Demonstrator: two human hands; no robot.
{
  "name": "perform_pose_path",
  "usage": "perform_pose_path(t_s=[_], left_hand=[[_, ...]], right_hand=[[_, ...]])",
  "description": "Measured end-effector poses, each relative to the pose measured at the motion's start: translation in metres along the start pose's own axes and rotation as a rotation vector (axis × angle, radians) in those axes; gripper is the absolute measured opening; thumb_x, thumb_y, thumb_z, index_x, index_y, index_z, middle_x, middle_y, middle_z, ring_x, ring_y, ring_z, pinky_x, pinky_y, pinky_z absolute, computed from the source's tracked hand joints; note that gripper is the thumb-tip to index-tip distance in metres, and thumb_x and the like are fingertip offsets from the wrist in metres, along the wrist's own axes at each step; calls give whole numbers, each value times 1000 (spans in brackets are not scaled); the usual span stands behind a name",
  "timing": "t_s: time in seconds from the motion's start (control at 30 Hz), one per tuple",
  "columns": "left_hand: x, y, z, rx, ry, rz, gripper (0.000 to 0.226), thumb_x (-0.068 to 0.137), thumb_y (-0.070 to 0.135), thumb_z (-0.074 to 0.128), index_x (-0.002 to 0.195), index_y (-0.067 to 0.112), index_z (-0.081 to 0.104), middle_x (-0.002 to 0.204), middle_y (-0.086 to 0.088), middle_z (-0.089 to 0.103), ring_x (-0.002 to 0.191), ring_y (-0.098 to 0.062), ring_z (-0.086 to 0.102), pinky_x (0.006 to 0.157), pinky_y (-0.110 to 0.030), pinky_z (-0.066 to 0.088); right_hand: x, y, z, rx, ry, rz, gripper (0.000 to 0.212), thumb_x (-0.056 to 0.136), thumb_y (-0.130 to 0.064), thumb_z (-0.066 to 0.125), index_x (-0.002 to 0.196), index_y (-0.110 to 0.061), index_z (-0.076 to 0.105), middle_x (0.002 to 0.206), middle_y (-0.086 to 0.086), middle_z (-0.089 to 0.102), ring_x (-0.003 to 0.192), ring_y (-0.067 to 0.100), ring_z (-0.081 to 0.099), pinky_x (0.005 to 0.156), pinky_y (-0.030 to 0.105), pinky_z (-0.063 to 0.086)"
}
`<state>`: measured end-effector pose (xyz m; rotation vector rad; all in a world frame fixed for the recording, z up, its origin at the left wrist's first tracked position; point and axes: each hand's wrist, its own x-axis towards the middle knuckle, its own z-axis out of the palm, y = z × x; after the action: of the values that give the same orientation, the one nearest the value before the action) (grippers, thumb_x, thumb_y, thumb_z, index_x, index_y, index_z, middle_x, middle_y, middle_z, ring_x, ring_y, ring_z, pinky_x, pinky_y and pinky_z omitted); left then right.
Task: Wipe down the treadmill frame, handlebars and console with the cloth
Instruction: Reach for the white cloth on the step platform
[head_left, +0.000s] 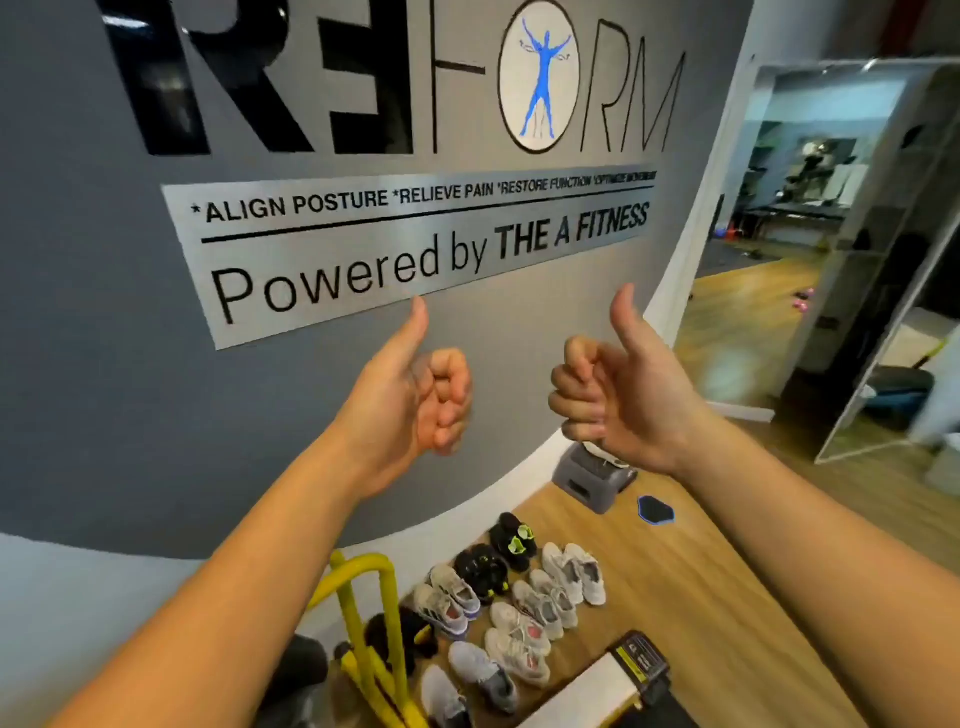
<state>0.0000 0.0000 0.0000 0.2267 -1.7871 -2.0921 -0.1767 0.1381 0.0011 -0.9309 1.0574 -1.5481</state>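
Both my hands are raised in front of a grey wall with their thumbs up. My left hand (415, 395) has its fingers curled into a fist and holds nothing. My right hand (618, 384) is likewise curled, thumb pointing up, and it holds nothing. No cloth is in view. At the bottom edge a white and black corner with a yellow label (631, 670) shows, possibly part of the treadmill; I cannot tell for sure.
Several pairs of sneakers (514, 608) lie in rows on the wooden floor below my hands. A yellow metal frame (363, 618) stands at lower left. A grey step block (589, 473) and a dark sliding disc (655, 510) sit by the wall. A leaning mirror (841, 260) stands at right.
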Motion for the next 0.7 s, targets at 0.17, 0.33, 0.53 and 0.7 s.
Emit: perform_pose_path(t_s=[0.17, 0.33, 0.53, 0.7], left_hand=[[87, -71, 93, 221, 133, -12, 54, 86, 61, 37, 81, 11, 56, 66, -6, 57, 51, -18, 49, 48, -28, 41], [168, -157, 195, 445, 81, -26, 31, 103, 44, 40, 95, 24, 63, 90, 5, 69, 82, -17, 66, 79, -36, 54], [234, -231, 277, 735, -41, 24, 16, 99, 50, 42, 104, 51, 57, 90, 31, 56, 87, 24, 51, 75, -5, 44], [295, -279, 312, 860, -153, 59, 38, 100, 46, 43, 135, 33, 50, 123, 30, 45, 107, 26, 39, 82, 0, 32]], right_hand=[[-71, 10, -126, -362, 354, -48, 70, 72, -72, 43, 109, -15, 61, 91, 9, 64, 69, 21, 61, 53, 31, 49], [-148, 21, -254, -540, 629, -36, 42, 92, -58, 42, 116, -29, 59, 112, 3, 65, 94, 18, 65, 74, 38, 56], [-204, 35, -354, -729, 815, -39, 19, 95, -41, 54, 113, -48, 54, 113, -20, 62, 106, 0, 58, 87, 28, 51], [-222, 39, -424, -873, 893, 93, 39, 93, -38, 58, 131, -37, 50, 130, -16, 54, 117, 1, 50, 92, 26, 48]])
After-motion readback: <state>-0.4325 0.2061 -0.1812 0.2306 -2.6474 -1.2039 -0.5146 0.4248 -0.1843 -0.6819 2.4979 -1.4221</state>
